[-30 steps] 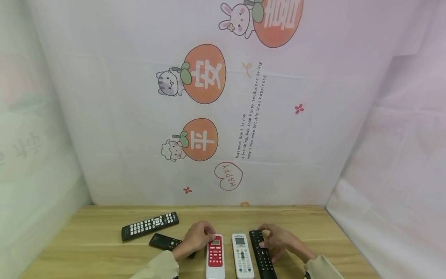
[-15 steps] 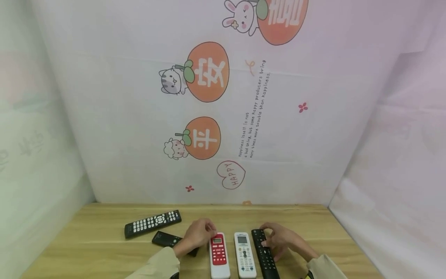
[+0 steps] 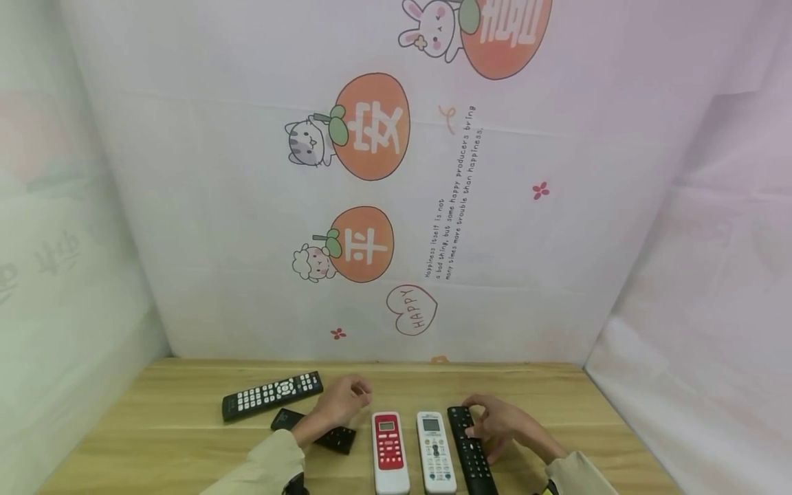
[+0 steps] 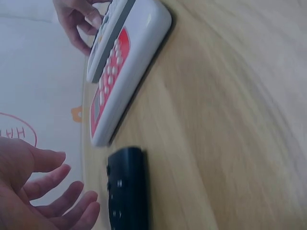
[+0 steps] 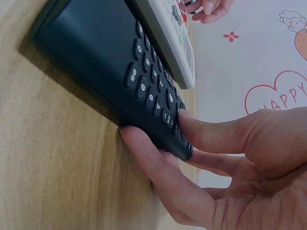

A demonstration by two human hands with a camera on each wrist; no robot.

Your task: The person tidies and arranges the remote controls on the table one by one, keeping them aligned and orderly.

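Note:
In the head view my right hand (image 3: 502, 425) grips the upper part of a long black remote (image 3: 471, 450), the rightmost in a row of three. The right wrist view shows the thumb on the black remote's (image 5: 91, 52) buttons and fingers at its edge. Left of it lie a white remote (image 3: 436, 454) and a white remote with a red face (image 3: 390, 443). My left hand (image 3: 340, 402) is held above a small black remote (image 3: 337, 440), partly covering it. In the left wrist view the left hand's (image 4: 43, 187) fingers are loosely bent and hold nothing.
Another black remote with white buttons (image 3: 272, 395) lies slanted at the left on the wooden table (image 3: 155, 440). A printed white cloth (image 3: 247, 206) rises behind the table's back edge, with cloth on both sides too.
My left hand has let go of the top of the red-faced remote and moved left, uncovering more of the small black remote. The right hand keeps its grip. The head view has shifted slightly.

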